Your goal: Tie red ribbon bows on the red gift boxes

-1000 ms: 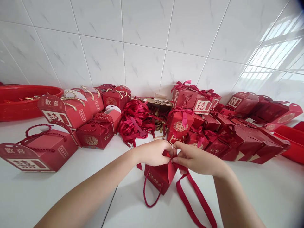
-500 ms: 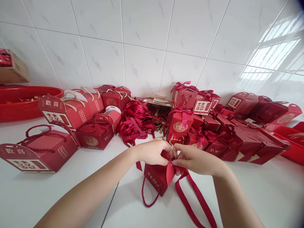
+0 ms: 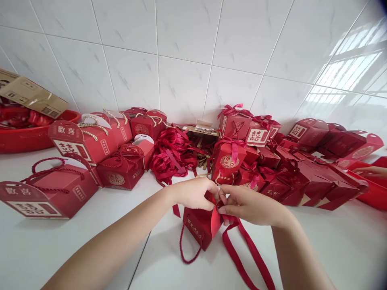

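A small red gift box point(image 3: 195, 228) stands on the white table in front of me, its dark red cord handle point(image 3: 189, 262) looping down at its left side. My left hand point(image 3: 198, 194) is closed on the top of this box, its fingertips partly hidden behind the flap. Pressed close beside it, my right hand point(image 3: 243, 202) pinches a dark red ribbon point(image 3: 248, 249) at the edge of the flap. The ribbon's length drops from my right fingers and lies in a long loop on the table. Exactly where the ribbon meets the box is covered by my fingers.
A heap of ribbons point(image 3: 173, 149) lies behind my hands. Red gift boxes with cord handles point(image 3: 69, 187) stand at left; ribbon-tied boxes point(image 3: 229, 159) are stacked at right. A red basin point(image 3: 27, 139) with a carton point(image 3: 33, 92) is far left. Another person's hand point(image 3: 371, 172) reaches over a red tub point(image 3: 370, 189).
My hands have barely shifted at the box flap. At far left, the carton has tipped over the red basin, and red packets now show in it. The other person's hand at right moved slightly.
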Demonstrator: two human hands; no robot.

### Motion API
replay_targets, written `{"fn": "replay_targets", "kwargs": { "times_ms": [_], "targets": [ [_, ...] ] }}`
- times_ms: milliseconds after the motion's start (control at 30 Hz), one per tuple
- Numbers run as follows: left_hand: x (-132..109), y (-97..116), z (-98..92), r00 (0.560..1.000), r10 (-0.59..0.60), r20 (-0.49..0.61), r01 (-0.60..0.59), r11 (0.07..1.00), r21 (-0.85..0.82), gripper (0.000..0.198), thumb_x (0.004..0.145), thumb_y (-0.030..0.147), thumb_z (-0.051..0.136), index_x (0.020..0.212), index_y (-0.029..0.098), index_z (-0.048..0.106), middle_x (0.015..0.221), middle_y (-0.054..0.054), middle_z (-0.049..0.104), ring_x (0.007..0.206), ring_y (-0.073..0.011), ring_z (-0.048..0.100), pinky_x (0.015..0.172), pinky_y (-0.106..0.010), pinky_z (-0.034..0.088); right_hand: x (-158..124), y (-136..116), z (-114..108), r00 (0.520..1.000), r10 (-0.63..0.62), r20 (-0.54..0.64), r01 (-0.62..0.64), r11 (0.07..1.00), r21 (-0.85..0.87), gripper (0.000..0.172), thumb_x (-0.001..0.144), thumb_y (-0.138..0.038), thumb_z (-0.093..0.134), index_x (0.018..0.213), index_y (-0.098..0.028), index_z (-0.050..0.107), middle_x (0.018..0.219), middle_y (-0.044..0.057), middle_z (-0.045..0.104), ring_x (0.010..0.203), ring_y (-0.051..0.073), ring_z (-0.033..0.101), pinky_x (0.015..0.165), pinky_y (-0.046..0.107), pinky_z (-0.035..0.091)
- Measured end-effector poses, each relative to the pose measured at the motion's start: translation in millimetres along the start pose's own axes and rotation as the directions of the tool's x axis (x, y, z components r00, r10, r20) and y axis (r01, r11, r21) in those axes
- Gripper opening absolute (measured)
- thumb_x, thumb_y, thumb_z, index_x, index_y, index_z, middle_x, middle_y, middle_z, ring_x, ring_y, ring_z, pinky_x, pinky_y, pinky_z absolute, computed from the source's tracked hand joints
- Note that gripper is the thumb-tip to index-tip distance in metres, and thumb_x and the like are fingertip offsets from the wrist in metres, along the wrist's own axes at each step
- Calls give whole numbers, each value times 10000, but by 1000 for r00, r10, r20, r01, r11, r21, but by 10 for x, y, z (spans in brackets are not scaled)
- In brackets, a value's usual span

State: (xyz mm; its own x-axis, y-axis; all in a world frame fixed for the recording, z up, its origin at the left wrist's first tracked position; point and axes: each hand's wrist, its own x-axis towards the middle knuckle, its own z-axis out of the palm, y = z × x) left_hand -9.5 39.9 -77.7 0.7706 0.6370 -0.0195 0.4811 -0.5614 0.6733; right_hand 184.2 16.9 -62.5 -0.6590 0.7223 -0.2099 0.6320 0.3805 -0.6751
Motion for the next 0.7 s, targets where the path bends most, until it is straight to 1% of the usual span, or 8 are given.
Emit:
{"fn": "replay_targets", "kwargs": {
  "times_ms": [167,367,500,600,700],
  "targets": [
    [-9,7,-7,1000,-19,4,19,1000,8,200,671,129,587,831,191,689,1060,2,670,913,-181,613,730,-233,440,-9,-5,5,1000,1,-1,-1,998,-67,138,829,-235,538,759,-205,424,691,-29,512,601,107,488,520,216,359],
    [-7,7,-13,1000,-6,26,6,1000,7,171,685,139,583,818,186,679,1064,2,674,937,-184,609,793,-246,447,-7,14,22,1000,7,-13,-7,1000,2,112,850,-251,520,789,-214,433,736,-23,580,655,131,561,563,234,404],
    [-8,3,-19,999,-17,36,16,1000,20,186,678,123,572,821,183,675,1062,-2,672,932,-187,614,789,-250,462,7,27,49,1000,21,-22,-20,999,41,112,858,-259,511,791,-214,434,756,-14,616,688,147,601,582,243,421],
    [-14,13,-30,997,18,76,-20,999,27,195,687,111,577,832,182,685,1113,-12,651,984,-193,601,810,-247,463,15,19,61,999,30,-15,-29,997,77,84,865,-253,501,815,-217,443,740,-13,631,690,148,616,574,236,424],
    [-16,25,-42,994,46,101,-50,998,35,189,691,97,592,832,176,690,1125,-19,644,1005,-190,593,842,-247,456,14,0,60,999,23,-41,-21,999,46,82,856,-244,512,807,-214,454,745,-14,627,691,140,608,576,229,423]
  ]
}}
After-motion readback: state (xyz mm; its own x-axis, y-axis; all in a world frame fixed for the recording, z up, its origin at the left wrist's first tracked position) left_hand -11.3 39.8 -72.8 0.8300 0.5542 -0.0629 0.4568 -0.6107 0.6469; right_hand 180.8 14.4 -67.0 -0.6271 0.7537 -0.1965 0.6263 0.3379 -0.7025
